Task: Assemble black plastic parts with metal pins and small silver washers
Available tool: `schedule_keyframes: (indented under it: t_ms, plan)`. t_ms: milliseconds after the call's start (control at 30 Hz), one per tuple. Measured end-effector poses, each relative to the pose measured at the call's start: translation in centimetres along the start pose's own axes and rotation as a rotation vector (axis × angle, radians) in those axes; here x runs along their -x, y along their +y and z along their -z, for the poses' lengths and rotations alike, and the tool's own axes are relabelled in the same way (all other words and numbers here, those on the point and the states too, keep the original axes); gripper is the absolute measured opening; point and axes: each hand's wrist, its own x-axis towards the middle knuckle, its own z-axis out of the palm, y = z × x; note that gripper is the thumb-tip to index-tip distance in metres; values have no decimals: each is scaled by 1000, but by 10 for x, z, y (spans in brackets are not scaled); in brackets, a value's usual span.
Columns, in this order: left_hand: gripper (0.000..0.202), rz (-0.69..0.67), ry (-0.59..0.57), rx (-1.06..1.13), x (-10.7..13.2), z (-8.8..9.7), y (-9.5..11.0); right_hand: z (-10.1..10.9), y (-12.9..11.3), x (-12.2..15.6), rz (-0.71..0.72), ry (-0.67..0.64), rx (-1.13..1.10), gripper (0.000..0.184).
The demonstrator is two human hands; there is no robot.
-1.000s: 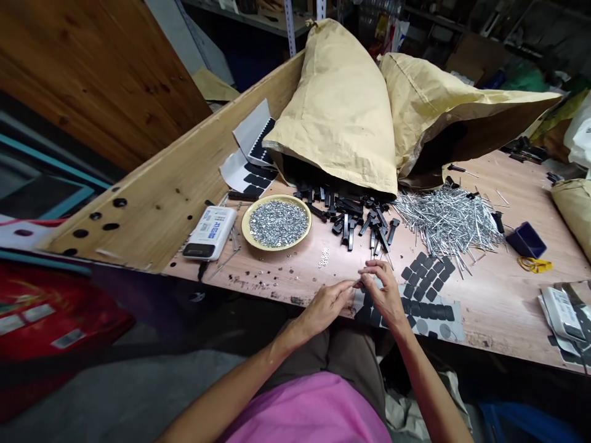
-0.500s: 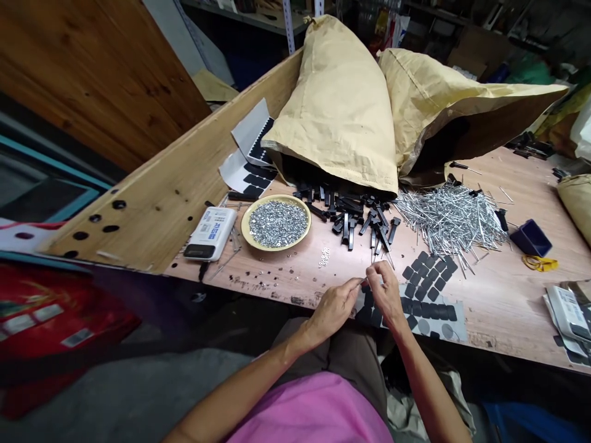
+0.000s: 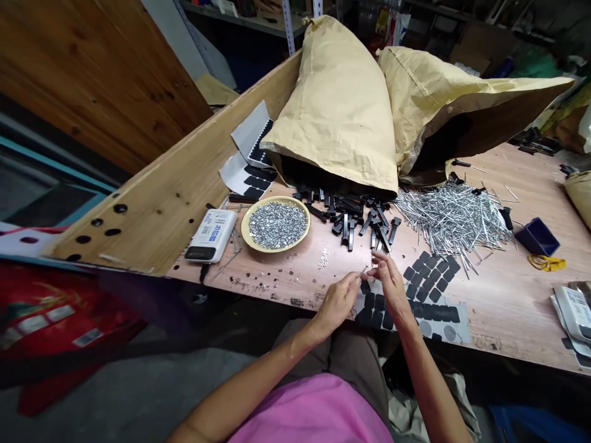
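Observation:
My left hand (image 3: pixel 339 301) is closed, its thumb and finger pinching a thin metal rod (image 3: pixel 364 271) that points up and to the right. Beside the rod's tip, my right hand (image 3: pixel 390 284) has its fingers apart and partly bent; nothing shows in them. Under and right of the hands lies a backing sheet (image 3: pixel 464 325) with black pads (image 3: pixel 436 312) on it. Small silver rings (image 3: pixel 324 258), apparently nuts or washers, lie on the table ahead of my left hand. Farther off are black plastic pieces with stems (image 3: pixel 345 227).
A yellow bowl (image 3: pixel 246 239) of small metal parts stands left, near a white device (image 3: pixel 213 234). Two large paper sacks (image 3: pixel 341 104) lie behind. On the right are a heap of long metal rods (image 3: pixel 462 221), a dark blue cup (image 3: pixel 537 237) and a yellow band (image 3: pixel 547 263).
My right hand has drawn slightly away from my left and its fingers have spread. The rod's tip now shows above my left fingers. The view has shifted slightly.

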Motion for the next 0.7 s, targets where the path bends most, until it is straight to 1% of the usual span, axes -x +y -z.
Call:
schedule_keyframes:
  t_ms: [67,100,133,167,233,300,367,433,467,500,533,567,600,633,667,700]
  plan:
    - [36,68,12,-32,-9,0,-1,10,7,-7,14,157,169,38]
    - [35,88,24,-88,-15,-1,-2,15,11,-11,12,226,288,35]
    - [33,92,40,-177,-22,-2,-2,20,15,-16,-3,265,420,30]
    - [31,86,63,-284,-28,-4,-2,24,20,-20,-35,267,553,25]
    - [29,71,104,-475,-40,-9,-3,29,28,-28,-124,191,771,18]
    - [29,74,130,-570,-49,-13,-4,31,35,-32,-169,101,894,15]
    - [29,86,143,-590,-52,-17,-4,32,39,-32,-132,89,937,16]
    - [29,32,207,-660,-47,-19,-3,34,37,-29,-14,155,935,19]
    - [32,-43,262,-715,-42,-20,-1,36,34,-25,72,193,934,21]
    - [36,-154,323,-780,-35,-20,0,38,29,-20,172,218,939,23]
    - [39,-292,384,-845,-27,-21,2,39,21,-15,279,217,953,25]
    - [40,-444,424,-897,-18,-22,4,40,12,-9,394,186,973,26]
    - [42,-578,438,-931,-8,-22,6,40,2,-3,513,129,990,26]
    - [43,-669,443,-947,0,-22,7,39,-8,3,631,56,996,26]
    - [44,-703,442,-944,8,-21,7,36,-17,8,737,-16,985,25]
    - [45,-685,427,-916,13,-19,6,33,-25,11,824,-78,957,24]
